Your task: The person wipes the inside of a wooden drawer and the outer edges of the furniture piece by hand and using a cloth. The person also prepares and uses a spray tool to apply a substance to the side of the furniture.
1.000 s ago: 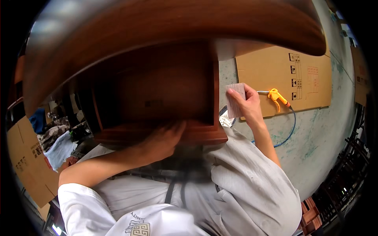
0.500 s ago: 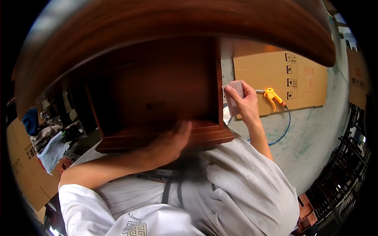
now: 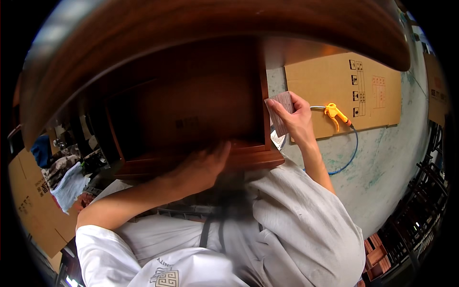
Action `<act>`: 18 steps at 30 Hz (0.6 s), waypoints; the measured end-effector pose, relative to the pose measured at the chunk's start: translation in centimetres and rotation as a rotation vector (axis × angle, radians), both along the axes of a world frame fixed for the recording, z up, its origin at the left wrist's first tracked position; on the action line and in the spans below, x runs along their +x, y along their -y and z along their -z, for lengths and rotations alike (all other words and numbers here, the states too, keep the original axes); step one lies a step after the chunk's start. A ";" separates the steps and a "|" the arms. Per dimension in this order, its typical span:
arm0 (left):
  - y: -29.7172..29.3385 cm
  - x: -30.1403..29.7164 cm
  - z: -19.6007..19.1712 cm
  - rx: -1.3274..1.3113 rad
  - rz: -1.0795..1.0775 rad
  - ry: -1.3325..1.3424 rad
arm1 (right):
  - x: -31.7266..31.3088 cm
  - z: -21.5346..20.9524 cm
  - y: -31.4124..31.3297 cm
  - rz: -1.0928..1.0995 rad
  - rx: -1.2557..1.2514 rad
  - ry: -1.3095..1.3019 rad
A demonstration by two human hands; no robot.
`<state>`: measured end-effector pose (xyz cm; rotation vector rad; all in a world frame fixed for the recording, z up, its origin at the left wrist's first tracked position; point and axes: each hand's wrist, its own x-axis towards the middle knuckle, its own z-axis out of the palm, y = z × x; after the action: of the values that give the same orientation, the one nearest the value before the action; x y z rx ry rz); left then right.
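A dark reddish-brown wooden drawer (image 3: 267, 115) stands pulled out above my lap, under a thick curved wooden top (image 3: 205, 21). In my right hand (image 3: 301, 119) is a greyish-pink, streaked piece of sandpaper (image 3: 281, 111), pinched between thumb and fingers. Its left edge meets or nearly meets the outside of the drawer's right wall. Across the drawer front (image 3: 258, 161) lies my left hand (image 3: 210, 162), slightly blurred, with its fingers stretched out and nothing visible in them. Shadow darkens the drawer's inside.
Right of the drawer, a flattened cardboard sheet (image 3: 330, 91) covers part of the grey floor (image 3: 377, 167). A yellow air blow gun (image 3: 334, 114) rests on it, trailing a blue hose (image 3: 356, 148). Cloths (image 3: 70, 186) are heaped at the left. Dark wooden pieces (image 3: 411, 215) stand at far right.
The right hand and sandpaper have shifted slightly farther up along the drawer's side and a little left. The left hand stays at the drawer front. The whole view has moved a little.
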<state>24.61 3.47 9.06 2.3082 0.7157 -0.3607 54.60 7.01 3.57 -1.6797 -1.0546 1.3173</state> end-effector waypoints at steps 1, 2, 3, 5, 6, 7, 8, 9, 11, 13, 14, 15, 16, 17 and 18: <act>0.0 0.0 0.0 0.017 0.009 -0.009 | 0.0 -0.1 0.0 -0.007 0.005 0.024; 0.0 0.1 0.0 -0.004 0.003 -0.001 | 0.0 -0.2 0.0 -0.014 0.010 0.048; -0.3 0.2 0.1 -0.022 -0.002 0.008 | -0.1 -0.3 0.0 -0.019 0.019 0.072; -0.4 -0.1 0.6 0.069 0.059 0.050 | 0.1 -0.1 -0.7 -0.028 0.031 0.095; 0.3 -0.8 1.4 0.177 0.126 0.079 | 0.2 0.1 -1.0 -0.031 0.036 0.103; 0.6 -0.8 1.3 0.169 0.133 0.063 | 0.0 -0.6 -2.0 -0.017 -0.010 0.081; 0.8 -0.9 1.2 0.164 0.139 0.045 | -0.1 -0.8 -2.7 -0.036 -0.012 0.080; 0.2 -0.1 0.1 0.053 0.092 -0.009 | 0.1 -1.0 -3.0 -0.051 -0.015 0.087; -0.4 0.1 -0.8 -0.047 0.049 -0.073 | 0.2 -0.9 -1.9 -0.125 -0.075 0.113; 0.0 -0.1 -1.3 -0.037 0.070 -0.086 | 0.3 -0.9 -1.1 -0.173 -0.073 0.153; -0.4 0.0 -1.5 -0.055 0.064 -0.116 | 0.1 -0.7 -1.7 -0.137 -0.047 0.158; -0.6 0.4 -1.7 -0.083 0.063 -0.141 | -0.1 -0.7 -2.5 -0.097 -0.033 0.167; -0.5 0.6 -1.9 -0.108 0.059 -0.169 | -0.2 -1.0 -3.8 -0.100 0.016 0.183; -0.1 0.4 -1.6 -0.068 0.061 -0.145 | -0.4 -1.7 -4.4 -0.068 -0.041 0.132; 0.3 0.0 -1.2 -0.025 0.063 -0.121 | -0.4 -1.6 -3.9 -0.097 -0.038 0.152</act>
<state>24.64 3.20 10.29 2.3043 0.6948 -0.5387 54.24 10.91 5.22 -1.7995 -1.2202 1.2935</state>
